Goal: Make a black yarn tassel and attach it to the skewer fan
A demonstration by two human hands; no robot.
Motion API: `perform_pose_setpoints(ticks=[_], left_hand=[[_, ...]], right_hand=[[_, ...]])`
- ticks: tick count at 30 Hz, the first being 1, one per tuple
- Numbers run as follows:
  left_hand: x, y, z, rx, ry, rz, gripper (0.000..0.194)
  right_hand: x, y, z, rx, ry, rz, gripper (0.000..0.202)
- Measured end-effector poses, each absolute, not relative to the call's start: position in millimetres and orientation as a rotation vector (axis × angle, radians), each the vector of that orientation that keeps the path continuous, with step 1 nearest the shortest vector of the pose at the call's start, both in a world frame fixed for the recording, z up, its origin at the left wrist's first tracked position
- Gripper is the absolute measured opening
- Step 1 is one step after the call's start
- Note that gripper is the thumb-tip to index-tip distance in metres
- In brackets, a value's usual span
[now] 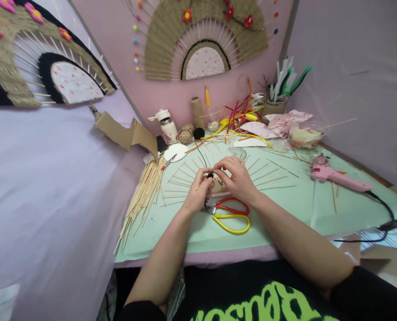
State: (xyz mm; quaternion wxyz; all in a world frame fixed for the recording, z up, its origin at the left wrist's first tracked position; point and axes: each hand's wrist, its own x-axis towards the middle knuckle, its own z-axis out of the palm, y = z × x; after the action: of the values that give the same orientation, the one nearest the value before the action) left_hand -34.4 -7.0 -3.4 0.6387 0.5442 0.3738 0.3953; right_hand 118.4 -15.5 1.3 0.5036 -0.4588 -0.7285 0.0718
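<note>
My left hand [199,191] is closed, with a small dark bundle of black yarn [210,175] between thumb and fingers. My right hand [236,177] pinches the black yarn beside the left fingertips. A strand runs from there up to a black yarn ball [199,133] at the back. Under both hands lies a brown half-round piece [219,186], partly hidden, with thin wooden sticks [272,180] spread out around it like a fan. Scissors [232,216] with one red and one yellow handle lie just in front of the hands.
A pile of wooden sticks [141,196] lies at left, near a pen [169,162]. A pink glue gun [341,177] with a black cord rests at right. A bottle [168,127], twine ball [185,133] and tool pot [275,106] stand behind. A finished fan [158,49] hangs on the wall.
</note>
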Motion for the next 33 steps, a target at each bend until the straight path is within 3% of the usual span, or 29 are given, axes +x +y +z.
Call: perform_pose_setpoints(ticks=[8,25,33], left_hand=[[-38.9,-3.3,-4.7,1.183,0.662,0.804,0.036],[-41.8,1.0,-1.0,0.893,0.621,0.856,0.034],[-41.8,-1.0,0.2,0.898,0.578,0.854,0.036]], right_hand=[[118.1,-15.7,1.6,-1.117,-1.745,0.162,0.009],[116.5,-17.8,4.4,-1.166,-1.507,0.125,0.011],[116.0,-11.3,-0.4,-1.057,-1.675,0.651,0.022]])
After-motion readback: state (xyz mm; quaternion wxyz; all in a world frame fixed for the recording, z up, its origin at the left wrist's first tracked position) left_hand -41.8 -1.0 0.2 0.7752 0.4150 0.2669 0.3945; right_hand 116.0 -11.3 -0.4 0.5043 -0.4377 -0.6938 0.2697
